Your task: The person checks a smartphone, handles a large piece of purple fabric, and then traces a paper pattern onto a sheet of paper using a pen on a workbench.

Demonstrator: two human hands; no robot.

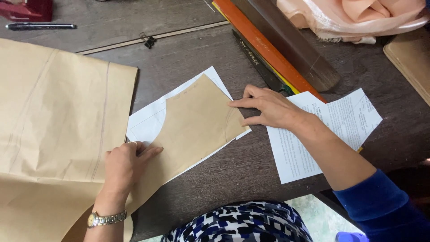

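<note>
Fingers of my left hand [124, 163] lie flat and released, pressing the lower left edge of the brown paper pattern piece [197, 123]. My right hand [268, 108] holds down its right corner with extended fingertips, unclenched. That piece rests on a white sheet [148, 123] atop the dark wooden table [251, 166], beside a large brown paper [53, 116].

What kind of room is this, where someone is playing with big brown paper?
Probably a sewing or tailoring workroom. Both hands hold a cut brown paper pattern piece flat on a dark wooden table, long rulers lie nearby, and peach fabric is bundled in the corner.
</note>
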